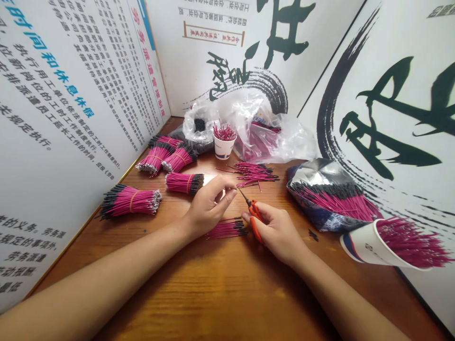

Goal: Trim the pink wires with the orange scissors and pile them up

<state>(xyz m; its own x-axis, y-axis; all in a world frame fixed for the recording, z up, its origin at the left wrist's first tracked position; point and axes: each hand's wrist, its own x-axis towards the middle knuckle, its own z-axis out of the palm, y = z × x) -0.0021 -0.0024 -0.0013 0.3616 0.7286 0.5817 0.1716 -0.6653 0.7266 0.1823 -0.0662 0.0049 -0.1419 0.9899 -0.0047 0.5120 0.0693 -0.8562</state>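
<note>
My right hand [280, 229] is closed round small scissors [254, 213] with orange handles and dark, narrow blades. The blade tips point up and left, close to the fingertips of my left hand [211, 201]. Thumb and forefinger of that left hand are pinched together; whatever sits between them is too small to make out. Under and just right of the left hand, a row of magenta sticks with black ends [227, 228] lies on the table, partly covered by the hand. Beyond both hands spreads a loose pile of similar sticks [252, 173].
Banded bundles [133, 200] of sticks lie at the left. A paper cup [223, 148] of sticks stands behind, beside clear plastic bags [284, 142]. At the right are an open bag [320, 215] of sticks and a tipped paper cup [366, 244]. Printed panels [78, 118] enclose the table.
</note>
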